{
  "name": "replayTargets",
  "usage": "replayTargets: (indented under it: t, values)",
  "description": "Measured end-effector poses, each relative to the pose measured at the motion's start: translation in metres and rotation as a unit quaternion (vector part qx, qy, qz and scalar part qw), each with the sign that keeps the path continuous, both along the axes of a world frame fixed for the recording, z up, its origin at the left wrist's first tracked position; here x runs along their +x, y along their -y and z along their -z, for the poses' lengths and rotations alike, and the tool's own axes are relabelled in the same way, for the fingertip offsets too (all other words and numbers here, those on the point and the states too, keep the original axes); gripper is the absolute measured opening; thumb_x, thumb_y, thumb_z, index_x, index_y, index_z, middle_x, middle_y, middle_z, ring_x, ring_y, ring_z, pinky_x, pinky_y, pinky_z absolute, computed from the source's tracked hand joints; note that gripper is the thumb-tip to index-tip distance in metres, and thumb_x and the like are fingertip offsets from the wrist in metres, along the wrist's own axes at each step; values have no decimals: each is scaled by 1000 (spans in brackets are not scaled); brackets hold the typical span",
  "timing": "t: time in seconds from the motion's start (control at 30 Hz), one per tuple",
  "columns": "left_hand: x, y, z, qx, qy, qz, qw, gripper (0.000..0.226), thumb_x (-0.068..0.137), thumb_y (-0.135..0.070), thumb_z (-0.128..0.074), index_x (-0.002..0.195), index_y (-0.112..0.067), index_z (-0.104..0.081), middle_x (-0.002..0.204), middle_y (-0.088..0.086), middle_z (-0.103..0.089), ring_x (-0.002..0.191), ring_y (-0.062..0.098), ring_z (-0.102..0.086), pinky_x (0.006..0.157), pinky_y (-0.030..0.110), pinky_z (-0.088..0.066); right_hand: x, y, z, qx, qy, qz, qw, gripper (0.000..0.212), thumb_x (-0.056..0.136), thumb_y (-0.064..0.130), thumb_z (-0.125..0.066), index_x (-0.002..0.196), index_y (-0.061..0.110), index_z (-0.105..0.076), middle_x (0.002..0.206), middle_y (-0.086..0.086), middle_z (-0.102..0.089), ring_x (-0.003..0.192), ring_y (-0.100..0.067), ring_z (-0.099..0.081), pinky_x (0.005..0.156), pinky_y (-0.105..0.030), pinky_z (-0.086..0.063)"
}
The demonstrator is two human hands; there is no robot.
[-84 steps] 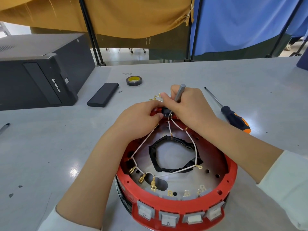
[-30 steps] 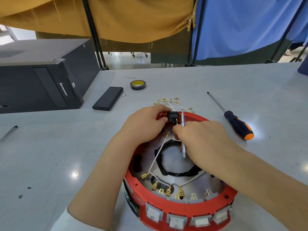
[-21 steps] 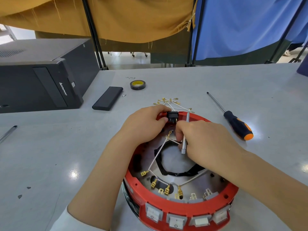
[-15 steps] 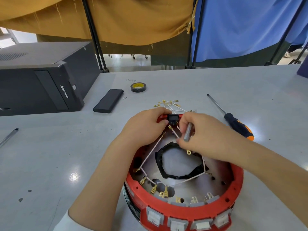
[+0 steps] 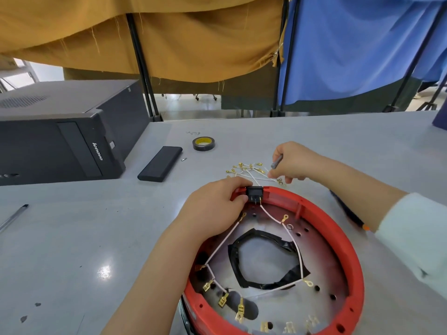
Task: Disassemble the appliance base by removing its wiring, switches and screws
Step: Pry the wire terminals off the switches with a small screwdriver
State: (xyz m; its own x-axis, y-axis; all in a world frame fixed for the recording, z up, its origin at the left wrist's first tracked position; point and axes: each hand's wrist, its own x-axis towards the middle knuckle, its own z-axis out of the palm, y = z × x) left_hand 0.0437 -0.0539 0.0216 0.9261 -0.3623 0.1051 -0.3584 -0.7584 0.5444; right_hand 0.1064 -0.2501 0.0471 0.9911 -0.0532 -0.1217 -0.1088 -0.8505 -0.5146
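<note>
Two hands worked at the red appliance base [image 5: 348,240] on the grey table [image 5: 72,238]: left hand [image 5: 212,209] pinched the black switch [image 5: 254,193] on its far rim; right hand [image 5: 294,163] curled around a grey tool [image 5: 276,163] above loose wires [image 5: 251,171]

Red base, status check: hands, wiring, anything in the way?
Left hand grips black switch on red base rim. Right hand holds grey tool, lays white wire on loose pile. More wires inside. Nothing in the way.
</note>
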Motion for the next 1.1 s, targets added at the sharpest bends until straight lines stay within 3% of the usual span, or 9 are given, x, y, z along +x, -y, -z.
replayTargets:
  t: [0.17,0.3,0.4,0.47,0.53,0.73,0.87,0.97,1.1]
  values:
    - [0,0,2,-3,3,-2,1000,32,92,-31,-48,119,-48,-52,118,-23,-59,110,5,-50,82,22,-36,20,-8,20,-25,-19,19,999,16,83,12,-63,82,17,-48,74,-7,-66,51,-14,-61,38,-19,-31]
    - [0,0,2,0,1,0,1000,31,92,-32,-48,118,-48,-52,115,-23,-59,107,5,-52,78,22,-35,10,-11,14,-8,50,8,999,24,93,33,-52,79,15,-46,84,-6,-72,43,-12,-56,50,-25,-39]
    - [-1,0,2,0,-2,1,1000,31,92,-31,-47,119,-47,-52,116,-21,-60,108,6,-52,81,24,-38,-15,-19,1,156,109,7,982,40,97,51,-36,87,15,-49,64,-3,-64,34,-10,-43,40,-20,-35]
    - [-1,0,1,6,-1,-2,1000,32,93,-32,-48,120,-46,-52,117,-19,-60,109,8,-52,81,24,-37,-36,-26,-4,298,117,-5,948,52,97,53,-31,86,10,-58,51,-6,-53,28,-8,-35,32,-14,-27]
    - [-1,0,0,10,1,-3,1000,32,93,-32,-48,121,-46,-52,117,-17,-60,109,9,-52,79,24,-36,-55,-31,-1,359,140,-35,922,60,99,51,-29,80,7,-67,46,-6,-46,29,-6,-33,32,-13,-26]
    - [-2,2,-2,13,-4,2,1000,32,93,-30,-48,123,-43,-52,120,-16,-60,112,10,-52,88,28,-40,-68,-27,16,327,223,2,918,51,97,32,-46,52,15,-65,34,8,-37,33,-5,-36,42,-12,-31]
    - [-2,2,-2,14,-2,0,1000,33,93,-30,-49,124,-42,-52,122,-15,-59,114,11,-51,93,29,-40,-64,-29,23,224,265,-5,938,43,97,35,-44,65,10,-55,53,7,-53,51,-5,-48,58,-24,-41]
    - [-2,1,-2,10,-1,2,1000,32,93,-29,-50,123,-42,-53,122,-15,-60,114,11,-52,94,29,-40,-63,-29,24,193,301,-18,934,47,99,36,-41,71,-1,-52,55,0,-51,52,-8,-46,51,-19,-34]
    - [-1,1,-2,16,5,1,1000,33,94,-30,-49,124,-41,-52,123,-15,-59,114,11,-51,91,27,-39,-61,-29,26,174,317,-39,932,49,99,39,-41,72,0,-53,59,-10,-56,58,-16,-50,53,-21,-36]
